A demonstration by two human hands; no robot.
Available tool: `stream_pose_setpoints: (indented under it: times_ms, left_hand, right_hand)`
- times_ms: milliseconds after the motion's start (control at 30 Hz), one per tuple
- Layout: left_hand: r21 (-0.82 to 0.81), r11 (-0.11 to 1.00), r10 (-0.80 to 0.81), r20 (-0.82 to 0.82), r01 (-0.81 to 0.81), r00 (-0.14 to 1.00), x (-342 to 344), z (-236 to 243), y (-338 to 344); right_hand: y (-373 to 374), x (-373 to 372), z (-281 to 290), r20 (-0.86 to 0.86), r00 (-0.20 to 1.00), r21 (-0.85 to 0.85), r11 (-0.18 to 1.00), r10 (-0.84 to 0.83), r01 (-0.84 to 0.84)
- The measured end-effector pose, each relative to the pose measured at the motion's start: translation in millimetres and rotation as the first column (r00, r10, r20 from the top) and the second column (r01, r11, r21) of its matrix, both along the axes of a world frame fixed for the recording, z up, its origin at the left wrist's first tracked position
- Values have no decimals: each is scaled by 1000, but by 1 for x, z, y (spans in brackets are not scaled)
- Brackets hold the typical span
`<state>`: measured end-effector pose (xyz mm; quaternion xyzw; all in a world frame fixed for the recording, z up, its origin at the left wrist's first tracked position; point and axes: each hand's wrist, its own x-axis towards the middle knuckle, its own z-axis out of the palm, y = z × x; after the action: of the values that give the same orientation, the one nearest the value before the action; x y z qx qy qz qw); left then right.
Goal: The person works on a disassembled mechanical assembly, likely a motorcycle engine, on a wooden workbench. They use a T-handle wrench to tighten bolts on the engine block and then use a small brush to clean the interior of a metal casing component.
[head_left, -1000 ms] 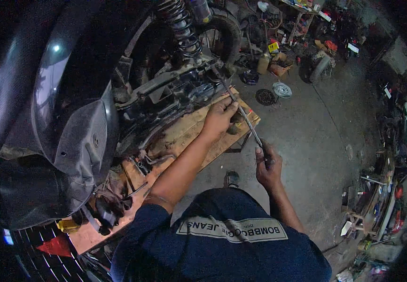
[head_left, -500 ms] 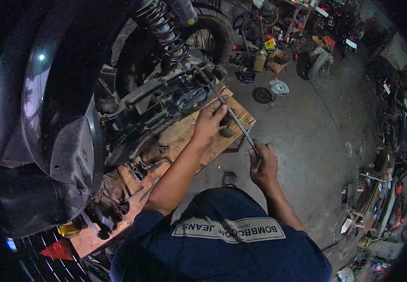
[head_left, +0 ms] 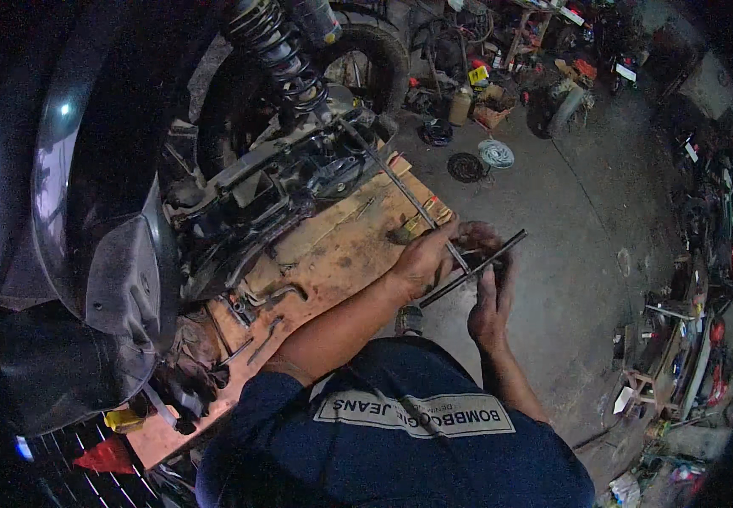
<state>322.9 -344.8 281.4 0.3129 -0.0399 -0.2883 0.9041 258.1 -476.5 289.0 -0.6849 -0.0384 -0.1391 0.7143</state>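
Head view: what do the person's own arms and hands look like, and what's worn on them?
The left hand and right hand are bare, five-fingered, with no gloves or watch visible. Both forearms are uncovered. The dark blue shirt has short sleeves and a pale rectangular patch with dark lettering.

Glare is streaking a black panel [head_left: 57,152] at ten o'clock while dim light is greying the floor [head_left: 582,237] toward three, fisheye corners fading black.
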Motion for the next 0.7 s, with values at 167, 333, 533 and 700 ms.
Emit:
stream_pose_setpoints:
  times_ms: [167,333,533,700]
  left_hand:
    - [-167,967,154,-226,-194,962,-3,26,-12]
    - [-223,929,207,-348,-295,915,12,22,-8]
    - [-205,940,178,-391,-274,903,5,34,-4]
    - [-195,942,187,-375,-274,908,9,39,-2]
  right_hand:
    - [-22,-5,-31,617,783,-647,518,-74,559]
    - [-13,-3,-21,599,799,-680,486,-63,548]
    - [-7,2,-13,583,799,-563,635,-149,529]
    - [-24,-11,0,-574,815,303,945,81,120]
